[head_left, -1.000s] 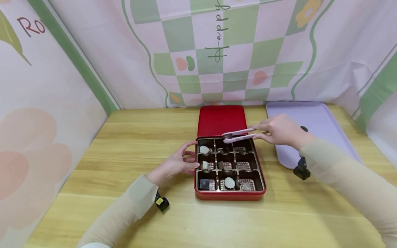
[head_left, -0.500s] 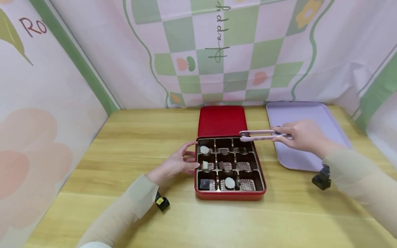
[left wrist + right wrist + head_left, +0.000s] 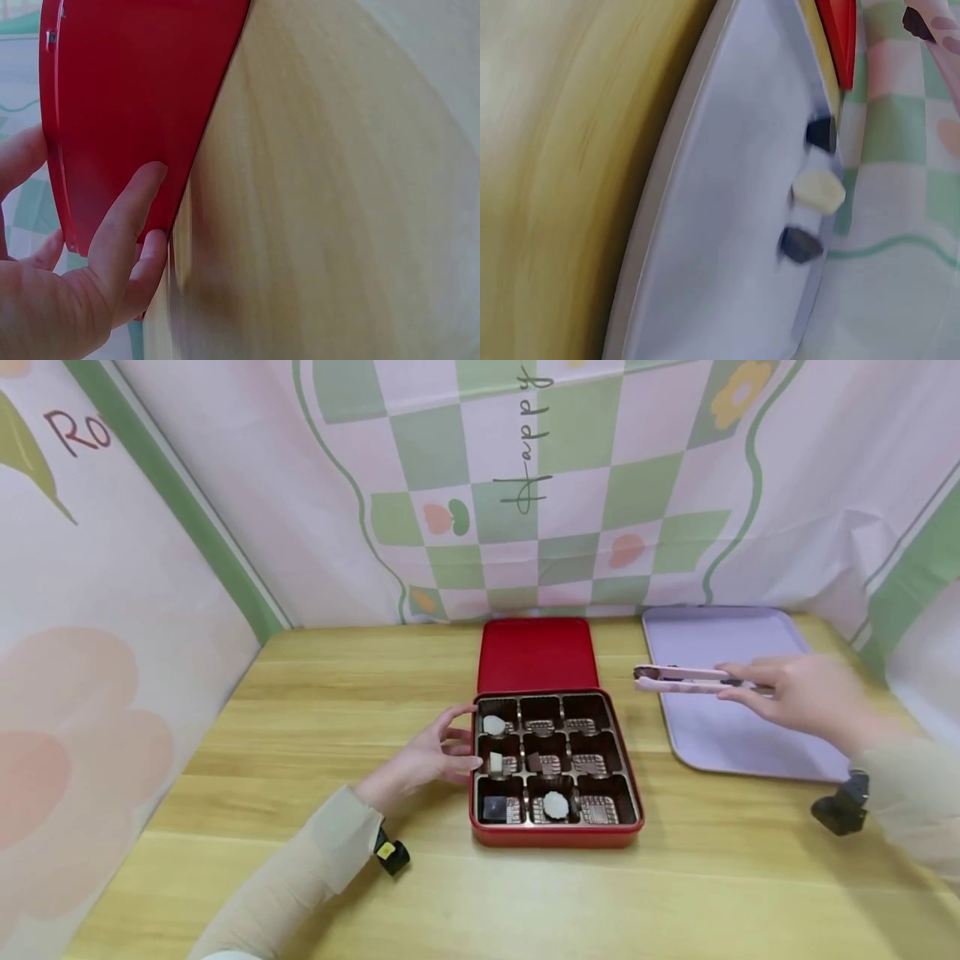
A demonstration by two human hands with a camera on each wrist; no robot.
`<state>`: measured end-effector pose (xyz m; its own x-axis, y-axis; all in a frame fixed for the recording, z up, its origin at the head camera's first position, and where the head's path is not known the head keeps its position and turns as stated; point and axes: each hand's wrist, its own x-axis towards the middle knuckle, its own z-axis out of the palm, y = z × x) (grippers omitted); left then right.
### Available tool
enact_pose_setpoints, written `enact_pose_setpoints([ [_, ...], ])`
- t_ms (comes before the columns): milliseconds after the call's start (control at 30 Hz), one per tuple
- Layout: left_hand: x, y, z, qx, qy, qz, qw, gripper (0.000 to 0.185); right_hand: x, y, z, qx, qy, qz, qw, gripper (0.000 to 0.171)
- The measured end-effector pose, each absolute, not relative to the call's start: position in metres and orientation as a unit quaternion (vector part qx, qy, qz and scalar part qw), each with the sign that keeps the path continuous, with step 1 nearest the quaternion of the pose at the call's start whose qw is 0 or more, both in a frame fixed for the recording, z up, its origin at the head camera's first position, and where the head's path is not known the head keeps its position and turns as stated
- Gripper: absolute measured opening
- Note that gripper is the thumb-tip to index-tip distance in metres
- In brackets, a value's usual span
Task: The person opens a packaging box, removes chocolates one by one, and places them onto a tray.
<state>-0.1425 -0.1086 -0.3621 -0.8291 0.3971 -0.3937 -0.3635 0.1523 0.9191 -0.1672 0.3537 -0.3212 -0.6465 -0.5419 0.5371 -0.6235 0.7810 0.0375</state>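
My left hand (image 3: pixel 427 756) rests against the left side of a red tin (image 3: pixel 555 836), its fingers touching the side wall and rim. Held in my right hand (image 3: pixel 813 697) are pink tongs (image 3: pixel 686 686), pinched between thumb and fingers. A dark chocolate (image 3: pixel 917 24) sits between the tong tips, over the left edge of the lilac tray (image 3: pixel 720 747). The tin's divided insert carries white chocolates, such as a scalloped one (image 3: pixel 556 805), and dark ones, such as a square one (image 3: pixel 495 808). Several of its compartments hold nothing. My right hand is out of the right wrist view.
The tin's red lid (image 3: pixel 536 652) lies opened back behind it. On the tray, the right wrist view shows a white chocolate (image 3: pixel 819 191) between two dark pieces (image 3: pixel 801 245). A patterned cloth (image 3: pixel 577 485) hangs behind the wooden table (image 3: pixel 315 718).
My right hand has carried the tongs and the dark chocolate rightward, from above the tin's back row to the tray's left edge. My left hand stays against the tin.
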Motion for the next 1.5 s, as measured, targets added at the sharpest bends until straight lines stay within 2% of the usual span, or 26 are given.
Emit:
enact_pose_setpoints([
  [167, -0.143, -0.109, -0.363, 0.013, 0.701, 0.652, 0.289, 0.082, -0.161, 0.374, -0.319, 0.270, -0.923, 0.052, 0.268, 0.060],
  [333, -0.143, -0.109, -0.362, 0.015, 0.701, 0.652, 0.287, 0.082, -0.157, 0.388, -0.321, 0.258, -0.927, 0.053, 0.267, 0.053],
  [467, -0.142, -0.110, -0.362, 0.015, 0.703, 0.649, 0.290, 0.082, -0.153, 0.392, -0.324, 0.225, -0.951, 0.050, 0.206, 0.042],
  [567, -0.141, -0.111, -0.363, 0.016, 0.700, 0.650, 0.295, 0.082, -0.151, 0.393, -0.327, 0.199, -0.966, 0.041, 0.158, 0.040],
  [933, -0.140, -0.112, -0.364, 0.020, 0.698, 0.652, 0.296, 0.082, -0.154, 0.393, -0.342, 0.189, -0.979, 0.017, 0.076, 0.040],
  [1300, -0.141, -0.110, -0.363, 0.015, 0.698, 0.651, 0.297, 0.081, -0.153, 0.394, -0.349, 0.194, -0.978, 0.023, 0.077, 0.039],
  [1500, -0.143, -0.109, -0.361, 0.017, 0.700, 0.649, 0.297, 0.081, -0.154, 0.395, -0.349, 0.192, -0.977, 0.026, 0.086, 0.045],
])
